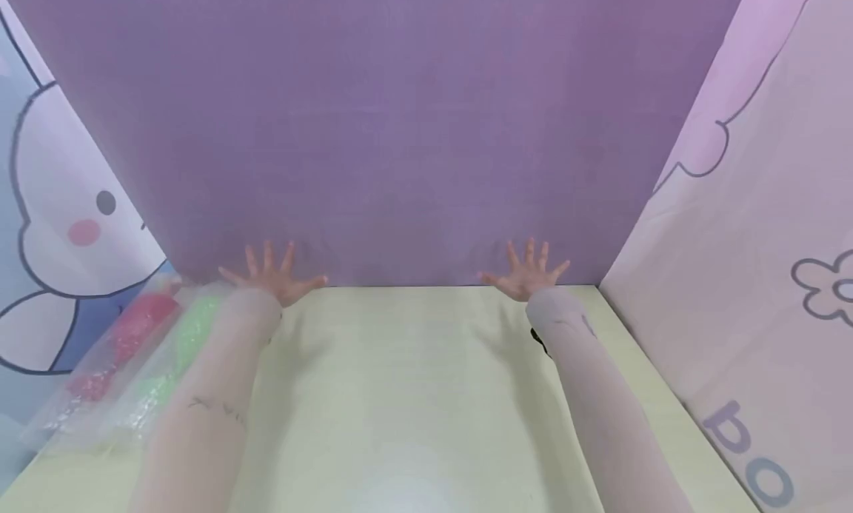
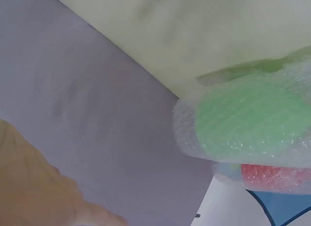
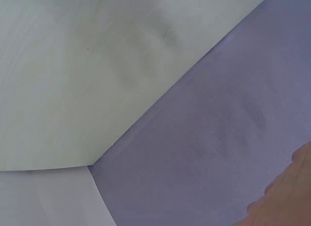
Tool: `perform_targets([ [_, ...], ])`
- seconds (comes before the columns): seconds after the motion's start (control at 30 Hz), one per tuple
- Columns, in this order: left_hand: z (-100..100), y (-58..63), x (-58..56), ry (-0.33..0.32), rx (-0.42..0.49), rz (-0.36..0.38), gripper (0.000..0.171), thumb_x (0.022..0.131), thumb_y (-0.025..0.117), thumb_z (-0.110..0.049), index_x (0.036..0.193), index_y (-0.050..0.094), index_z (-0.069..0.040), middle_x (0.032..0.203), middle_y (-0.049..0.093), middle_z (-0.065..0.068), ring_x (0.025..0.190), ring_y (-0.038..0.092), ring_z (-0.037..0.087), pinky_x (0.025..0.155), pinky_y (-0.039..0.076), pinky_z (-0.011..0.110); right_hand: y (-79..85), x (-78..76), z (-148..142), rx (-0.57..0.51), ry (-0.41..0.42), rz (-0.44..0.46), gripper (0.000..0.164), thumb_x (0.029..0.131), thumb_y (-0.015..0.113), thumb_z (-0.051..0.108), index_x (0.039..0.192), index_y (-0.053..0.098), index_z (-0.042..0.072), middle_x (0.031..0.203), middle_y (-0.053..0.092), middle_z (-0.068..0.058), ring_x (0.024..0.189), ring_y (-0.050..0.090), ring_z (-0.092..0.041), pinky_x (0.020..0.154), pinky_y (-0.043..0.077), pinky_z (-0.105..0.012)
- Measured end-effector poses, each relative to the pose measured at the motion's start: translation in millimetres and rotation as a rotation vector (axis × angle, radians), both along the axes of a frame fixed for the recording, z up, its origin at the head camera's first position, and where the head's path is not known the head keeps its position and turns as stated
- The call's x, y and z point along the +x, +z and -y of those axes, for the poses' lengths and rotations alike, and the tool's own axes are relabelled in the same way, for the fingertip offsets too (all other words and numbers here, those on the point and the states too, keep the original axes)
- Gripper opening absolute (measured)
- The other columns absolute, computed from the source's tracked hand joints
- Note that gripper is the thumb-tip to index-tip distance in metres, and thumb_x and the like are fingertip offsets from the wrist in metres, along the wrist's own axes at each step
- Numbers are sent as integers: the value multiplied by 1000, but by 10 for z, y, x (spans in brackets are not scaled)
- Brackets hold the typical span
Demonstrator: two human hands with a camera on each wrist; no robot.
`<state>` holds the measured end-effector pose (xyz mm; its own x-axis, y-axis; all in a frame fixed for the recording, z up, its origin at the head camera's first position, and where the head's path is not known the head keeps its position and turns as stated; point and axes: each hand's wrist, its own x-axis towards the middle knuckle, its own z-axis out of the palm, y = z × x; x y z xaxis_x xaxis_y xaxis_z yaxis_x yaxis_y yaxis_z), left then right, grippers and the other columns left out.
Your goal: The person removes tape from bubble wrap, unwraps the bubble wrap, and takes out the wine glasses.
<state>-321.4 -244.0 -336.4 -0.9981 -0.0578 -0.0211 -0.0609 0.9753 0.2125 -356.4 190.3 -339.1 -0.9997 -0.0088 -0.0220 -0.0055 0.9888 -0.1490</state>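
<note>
Table [image 1: 406,394] bears red package [image 1: 143,324] and green package [image 1: 196,326] near left hand [image 1: 272,280]; it and right hand [image 1: 526,277] show fingers straight, spread wide.

The table [image 1: 413,394] bears a bubble-wrapped green pack [image 1: 195,334] and red pack [image 1: 142,322].

bubble wrap [image 2: 252,119]: glossy clear plastic | tabletop [image 1: 400,394]: smooth, faint sheen | purple panel [image 1: 413,143]: matt, mostly smooth

Pale sleeves [image 1: 212,383] bear dark marks [image 1: 230,410], the right a black strip [image 1: 538,340].
</note>
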Motion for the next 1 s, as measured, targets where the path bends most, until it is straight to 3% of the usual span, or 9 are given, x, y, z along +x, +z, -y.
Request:
perform_targets([
  [0.2,25,-23,21,-19,-25,24,107,68,17,-89,147,-11,-22,147,-25,22,128,-30,47,82,-27,76,-27,29,-95,-6,12,2,104,71,24,86,149,-2,22,152,-13,-20,137,-14,-44,93,-8,-79],
  [0.47,152,139,183,-34,-48,22,102,75,22,-83,148,-6,-17,147,-15,30,129,-23,53,86,-19,79,2,52,-206,-67,45,-39,99,77,27,80,149,3,16,152,-11,-23,137,-15,-43,97,-8,-76],
  [0.63,228,204,299,-48,-34,-72,98,80,31,-76,148,4,-11,147,-6,33,130,-17,56,88,-14,80,30,73,-274,-124,58,-120,94,81,31,75,148,11,12,152,-3,-25,138,-7,-44,100,-3,-74],
  [0.8,283,266,440,-61,32,-152,95,83,31,-72,147,4,-7,147,-3,34,130,-14,55,93,-11,78,38,136,-323,-189,82,-217,89,84,34,70,145,21,7,150,11,-26,137,8,-45,103,15,-69],
  [0.87,291,276,502,-75,52,-183,92,86,30,-69,147,5,-5,147,0,35,131,-10,56,97,-6,76,34,187,-352,-232,85,-248,86,86,36,67,144,24,4,149,16,-25,136,13,-45,104,21,-65],
  [1.0,264,270,638,-110,99,-299,83,91,36,-57,144,15,3,144,15,36,130,8,56,102,6,71,12,303,-419,-340,99,-297,82,88,40,60,142,27,0,147,22,-25,135,18,-44,107,21,-60],
])
